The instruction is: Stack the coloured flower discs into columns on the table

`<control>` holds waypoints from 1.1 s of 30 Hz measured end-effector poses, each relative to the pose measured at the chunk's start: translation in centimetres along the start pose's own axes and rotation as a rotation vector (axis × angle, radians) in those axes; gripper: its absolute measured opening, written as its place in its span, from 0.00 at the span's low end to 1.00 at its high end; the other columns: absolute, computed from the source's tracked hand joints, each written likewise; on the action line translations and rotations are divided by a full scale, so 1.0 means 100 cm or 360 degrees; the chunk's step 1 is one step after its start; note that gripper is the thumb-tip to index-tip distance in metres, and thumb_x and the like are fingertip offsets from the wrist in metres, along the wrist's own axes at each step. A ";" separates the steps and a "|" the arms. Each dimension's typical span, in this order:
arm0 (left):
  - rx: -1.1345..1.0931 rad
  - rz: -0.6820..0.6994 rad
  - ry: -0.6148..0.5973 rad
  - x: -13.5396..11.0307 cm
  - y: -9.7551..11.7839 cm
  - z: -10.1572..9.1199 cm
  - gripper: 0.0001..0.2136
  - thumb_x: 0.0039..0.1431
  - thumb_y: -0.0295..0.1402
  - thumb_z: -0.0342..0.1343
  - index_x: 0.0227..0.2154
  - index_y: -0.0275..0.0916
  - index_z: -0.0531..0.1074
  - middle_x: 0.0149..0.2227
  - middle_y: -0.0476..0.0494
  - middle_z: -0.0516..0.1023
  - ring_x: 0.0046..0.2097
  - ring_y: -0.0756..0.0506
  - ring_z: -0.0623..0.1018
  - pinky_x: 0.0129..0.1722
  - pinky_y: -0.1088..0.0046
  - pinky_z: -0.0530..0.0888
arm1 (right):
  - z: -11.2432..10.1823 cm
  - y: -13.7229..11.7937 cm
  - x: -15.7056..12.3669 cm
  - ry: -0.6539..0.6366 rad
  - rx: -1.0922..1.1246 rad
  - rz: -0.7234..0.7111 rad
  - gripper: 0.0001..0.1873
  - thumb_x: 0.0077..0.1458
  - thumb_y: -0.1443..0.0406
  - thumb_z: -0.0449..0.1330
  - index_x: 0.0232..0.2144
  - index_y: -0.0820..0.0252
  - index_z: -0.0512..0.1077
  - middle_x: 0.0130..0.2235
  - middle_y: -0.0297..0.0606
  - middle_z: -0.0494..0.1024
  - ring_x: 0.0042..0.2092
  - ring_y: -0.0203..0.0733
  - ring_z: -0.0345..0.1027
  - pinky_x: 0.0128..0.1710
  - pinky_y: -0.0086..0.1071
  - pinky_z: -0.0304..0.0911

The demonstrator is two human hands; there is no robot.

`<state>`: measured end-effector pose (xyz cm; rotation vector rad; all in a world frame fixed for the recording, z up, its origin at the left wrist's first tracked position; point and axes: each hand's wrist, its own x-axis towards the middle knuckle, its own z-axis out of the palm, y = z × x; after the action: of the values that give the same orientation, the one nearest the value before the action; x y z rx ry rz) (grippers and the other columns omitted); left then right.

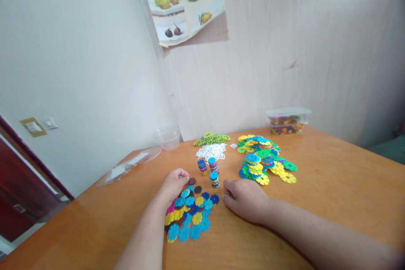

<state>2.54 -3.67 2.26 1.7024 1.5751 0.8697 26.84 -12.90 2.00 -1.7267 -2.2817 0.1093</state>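
Note:
My left hand (174, 183) is closed in a pinch at the far left of a loose heap of notched plastic discs (196, 218). At its fingertips is a brown disc (192, 181), and a black disc (198, 190) lies just to the right. The heap is light blue, dark blue, yellow, brown and pink. My right hand (245, 199) rests on the table with fingers curled, and nothing shows in it. Between the hands, slightly farther off, stand three short stacks: the nearest disc stack (214, 180), a left disc stack (201, 168) and a right disc stack (213, 163).
Larger green, yellow and blue discs (264, 164) are piled on the right. White flat pieces (211, 151) and green pieces (215, 139) lie at the back. A lidded clear box (288, 120) stands back right, a clear tub (167, 138) back left, near plastic bags (126, 166).

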 end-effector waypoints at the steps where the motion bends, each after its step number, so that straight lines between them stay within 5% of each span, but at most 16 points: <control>1: 0.0015 0.0014 -0.0011 0.000 0.000 0.000 0.07 0.47 0.35 0.56 0.29 0.38 0.70 0.24 0.50 0.74 0.27 0.49 0.72 0.26 0.77 0.66 | -0.001 0.000 0.000 0.0003 0.0002 0.0001 0.11 0.59 0.60 0.50 0.31 0.57 0.70 0.31 0.37 0.79 0.32 0.40 0.71 0.26 0.31 0.42; 9: 0.0482 0.0442 -0.0276 -0.013 0.015 -0.004 0.10 0.43 0.34 0.62 0.32 0.43 0.78 0.35 0.46 0.76 0.38 0.45 0.74 0.37 0.74 0.68 | -0.002 -0.001 0.000 -0.0024 -0.0001 0.0024 0.11 0.59 0.60 0.50 0.32 0.57 0.71 0.32 0.38 0.79 0.32 0.40 0.71 0.26 0.31 0.43; 17: 0.0893 0.0467 -0.0180 -0.022 0.032 -0.003 0.08 0.41 0.33 0.63 0.29 0.48 0.79 0.33 0.46 0.76 0.40 0.41 0.73 0.41 0.68 0.63 | -0.002 -0.002 0.000 0.0005 0.0003 0.0010 0.11 0.58 0.60 0.51 0.31 0.57 0.70 0.31 0.38 0.79 0.32 0.40 0.72 0.26 0.31 0.42; 26: 0.0258 0.0217 -0.0262 -0.017 0.022 0.001 0.07 0.45 0.35 0.59 0.29 0.39 0.73 0.27 0.49 0.74 0.30 0.49 0.71 0.31 0.76 0.65 | -0.001 -0.001 0.000 -0.0012 0.0011 0.0027 0.11 0.59 0.60 0.51 0.31 0.57 0.70 0.32 0.38 0.79 0.32 0.40 0.71 0.26 0.31 0.43; 33: -0.0083 0.0065 0.0155 -0.001 0.010 -0.009 0.08 0.46 0.34 0.58 0.30 0.37 0.71 0.30 0.47 0.76 0.34 0.47 0.74 0.36 0.74 0.68 | 0.001 0.001 0.000 0.0033 0.0018 0.0000 0.11 0.59 0.61 0.50 0.31 0.57 0.70 0.31 0.37 0.79 0.31 0.39 0.70 0.26 0.31 0.42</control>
<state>2.35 -3.76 3.62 1.6832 1.5721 1.0194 26.89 -12.89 1.83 -1.7140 -2.2621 0.1039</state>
